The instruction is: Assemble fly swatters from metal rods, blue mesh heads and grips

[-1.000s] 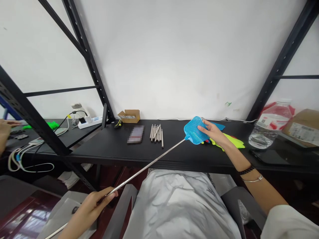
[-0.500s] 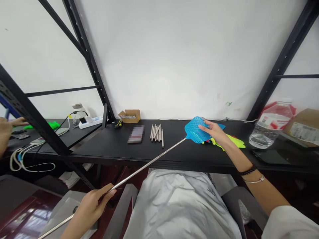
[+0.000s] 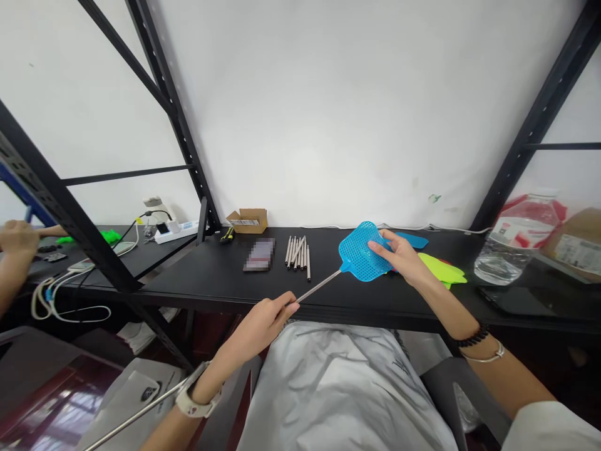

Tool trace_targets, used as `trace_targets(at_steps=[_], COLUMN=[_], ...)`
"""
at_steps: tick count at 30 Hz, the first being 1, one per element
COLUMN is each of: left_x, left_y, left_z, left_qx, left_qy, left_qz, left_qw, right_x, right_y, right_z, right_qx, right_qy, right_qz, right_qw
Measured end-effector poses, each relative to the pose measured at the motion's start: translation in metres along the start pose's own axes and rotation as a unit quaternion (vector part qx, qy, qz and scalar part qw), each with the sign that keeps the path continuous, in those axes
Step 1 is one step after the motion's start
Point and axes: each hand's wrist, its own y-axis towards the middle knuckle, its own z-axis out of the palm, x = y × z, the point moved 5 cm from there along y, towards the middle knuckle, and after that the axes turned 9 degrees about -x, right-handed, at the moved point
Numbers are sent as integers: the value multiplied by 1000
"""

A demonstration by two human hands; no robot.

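Blue perforated plastic, a square mesh fly swatter head, sits pinched in the right hand just above the black shelf top. The big change: the left hand has slid up the thin metal rod, from far down near the lap a second ago to a spot much closer to the head, fingers closed around the shaft. The free end of the rod now trails back under the left wrist, past the watch. So the hands are far nearer together than before, both clamped on the same swatter, and the exposed stretch of rod between them is short, which looks to me like the telescopic handle being worked along its length.

Textures next: the rod is slim, shiny steel; the head is a flexible grid with a solid rim. Behind it lie more flat plastic heads, yellow-green and blue. A neat bundle of short metal rods rests near the wall, beside a small cardboard box. A clear water bottle stands at right.
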Motion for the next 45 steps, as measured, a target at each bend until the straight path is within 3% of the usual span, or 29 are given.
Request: trace_targets(at_steps=[8,18,27,32,36,40,45], left_x=[4,-4,3,-9,-12,-20,-33], left_y=[7,13,10,13,17,23,29], left_z=[4,8,12,3,-6,-5,5], left_qx=[-79,-41,-102,-66,-69,-76,-85], left_qy=[53,-52,98,-10,-92,-104,-47], left_qz=[30,39,18,48,19,17,69], left_qw=[995,997,990,997,993,991,993], right_x=[14,18,12,16,25,28,36], right_y=[-7,-7,-4,-3,-6,-17,-28], right_z=[1,-2,3,-11,-21,2,30], right_qx=[4,-11,18,48,76,87,15], right_qy=[-24,-58,-38,48,127,118,145], right_qz=[-84,-135,-69,52,58,49,-8], right_qw=[996,989,997,996,987,988,989])
